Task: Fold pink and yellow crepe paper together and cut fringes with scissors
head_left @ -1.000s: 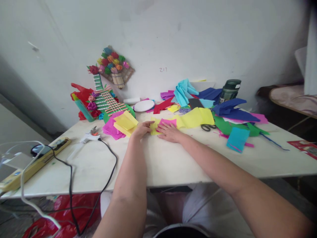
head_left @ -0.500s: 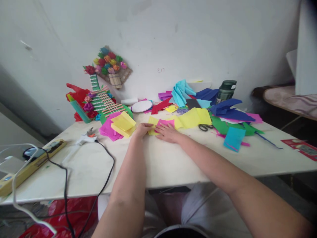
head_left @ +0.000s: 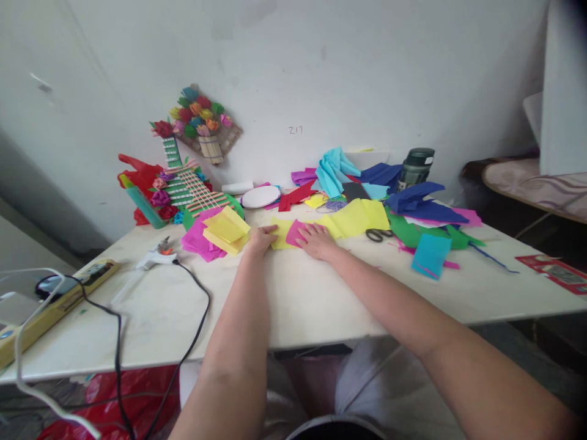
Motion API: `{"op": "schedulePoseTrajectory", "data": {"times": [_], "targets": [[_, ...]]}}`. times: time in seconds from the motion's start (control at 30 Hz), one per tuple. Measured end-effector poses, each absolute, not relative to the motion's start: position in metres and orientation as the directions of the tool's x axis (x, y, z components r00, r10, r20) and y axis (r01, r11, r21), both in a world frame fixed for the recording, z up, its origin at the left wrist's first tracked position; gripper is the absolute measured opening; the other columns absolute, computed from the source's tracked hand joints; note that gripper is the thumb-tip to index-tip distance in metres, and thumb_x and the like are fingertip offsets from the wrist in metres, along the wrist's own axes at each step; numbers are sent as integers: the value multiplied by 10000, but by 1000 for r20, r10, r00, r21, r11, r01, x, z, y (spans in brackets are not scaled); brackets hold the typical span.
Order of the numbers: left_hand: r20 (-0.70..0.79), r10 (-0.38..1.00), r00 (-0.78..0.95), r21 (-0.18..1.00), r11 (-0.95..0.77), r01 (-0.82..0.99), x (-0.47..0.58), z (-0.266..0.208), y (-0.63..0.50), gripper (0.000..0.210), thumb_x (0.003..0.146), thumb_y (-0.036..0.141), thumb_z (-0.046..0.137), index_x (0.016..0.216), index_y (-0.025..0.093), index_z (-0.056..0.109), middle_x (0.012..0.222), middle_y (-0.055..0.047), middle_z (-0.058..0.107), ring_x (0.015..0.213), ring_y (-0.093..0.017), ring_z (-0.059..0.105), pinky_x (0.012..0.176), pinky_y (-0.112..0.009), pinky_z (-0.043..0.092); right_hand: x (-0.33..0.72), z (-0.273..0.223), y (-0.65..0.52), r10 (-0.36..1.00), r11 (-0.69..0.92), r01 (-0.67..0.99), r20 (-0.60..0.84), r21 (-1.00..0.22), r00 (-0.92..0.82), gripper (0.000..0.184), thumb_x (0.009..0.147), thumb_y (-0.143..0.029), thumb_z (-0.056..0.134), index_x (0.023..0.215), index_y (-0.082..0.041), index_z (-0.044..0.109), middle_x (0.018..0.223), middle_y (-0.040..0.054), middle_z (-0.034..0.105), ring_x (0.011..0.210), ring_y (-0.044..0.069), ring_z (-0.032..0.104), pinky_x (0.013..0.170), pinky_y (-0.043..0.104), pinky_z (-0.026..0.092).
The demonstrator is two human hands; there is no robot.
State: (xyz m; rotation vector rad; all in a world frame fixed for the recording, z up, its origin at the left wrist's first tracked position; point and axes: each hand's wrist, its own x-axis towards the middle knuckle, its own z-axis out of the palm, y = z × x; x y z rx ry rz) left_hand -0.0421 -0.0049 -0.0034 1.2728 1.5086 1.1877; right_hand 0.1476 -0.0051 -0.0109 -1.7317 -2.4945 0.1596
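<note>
A long yellow crepe paper strip (head_left: 362, 218) lies across the middle of the table, with a small pink paper piece (head_left: 294, 233) on top of it. My right hand (head_left: 317, 241) rests on the right part of the pink piece, fingers stretched out and lying flat. At the strip's left end, my left hand (head_left: 261, 239) presses down with its fingers extended to the right; its thumb is hard to make out. Just left of that hand sit folded yellow paper (head_left: 225, 229) and magenta paper (head_left: 202, 239). Black-handled scissors (head_left: 378, 235) lie partly under the strip's right end.
A glue gun (head_left: 158, 256) with a black cord and a power strip (head_left: 59, 308) are on the left. Behind stand a flower-decorated paper-and-stick guitar (head_left: 186, 186) and a white disc (head_left: 260, 197). Coloured paper (head_left: 415, 201), a blue card (head_left: 431, 255) and a dark green bottle (head_left: 416, 166) are right.
My right hand has slid slightly to the right across the pink piece, uncovering more of its left side. My left hand stays at the strip's left end. The view has shifted slightly.
</note>
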Motion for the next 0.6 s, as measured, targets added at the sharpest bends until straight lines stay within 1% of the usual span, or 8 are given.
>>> {"op": "schedulePoseTrajectory", "data": {"times": [0.1, 0.2, 0.3, 0.4, 0.5, 0.6], "targets": [[-3, 984, -178, 965, 50, 257, -43, -5, -3, 546, 579, 105, 680, 1119, 149, 619, 805, -40, 683, 622, -102, 573, 593, -201, 448, 147, -9, -6, 938, 346, 927, 20, -146, -347, 642, 862, -530, 129, 1420, -226, 227, 1502, 26, 124, 1360, 280, 64, 1061, 461, 73], [1, 982, -187, 961, 51, 273, -44, -4, -3, 568, 564, 111, 698, 1124, 148, 615, 807, -44, 685, 628, -110, 579, 606, -209, 456, 147, -9, -7, 936, 351, 925, 25, -144, -351, 641, 863, -526, 133, 1418, -220, 234, 1500, 29, 134, 1358, 282, 73, 1060, 463, 74], [-6, 979, -205, 966, 59, 253, -42, -4, -2, 552, 566, 93, 689, 1113, 135, 622, 795, -51, 686, 640, -118, 591, 621, -213, 463, 147, -9, -7, 937, 350, 926, 31, -144, -349, 636, 862, -520, 141, 1415, -222, 244, 1498, 28, 144, 1357, 284, 85, 1059, 465, 79], [4, 968, -252, 964, 63, 257, -39, -6, 2, 483, 595, 131, 680, 1076, 118, 641, 756, -58, 680, 643, -135, 603, 605, -220, 461, 147, -10, -6, 939, 342, 929, 27, -141, -342, 634, 863, -520, 135, 1415, -226, 244, 1498, 26, 140, 1358, 279, 82, 1058, 468, 79], [45, 947, -318, 933, 75, 353, -37, -9, 8, 420, 597, 152, 680, 1017, 134, 672, 701, -54, 670, 654, -160, 607, 589, -230, 450, 147, -11, -5, 938, 346, 927, 37, -144, -345, 642, 861, -527, 136, 1414, -221, 249, 1495, 31, 154, 1356, 286, 91, 1058, 471, 82], [48, 955, -292, 892, 91, 443, -36, -9, 9, 454, 593, 106, 653, 1044, 152, 663, 694, -43, 665, 662, -167, 605, 596, -232, 443, 147, -11, -5, 935, 354, 923, 52, -149, -350, 648, 859, -531, 146, 1409, -210, 264, 1494, 39, 159, 1352, 296, 103, 1059, 469, 88]]}}
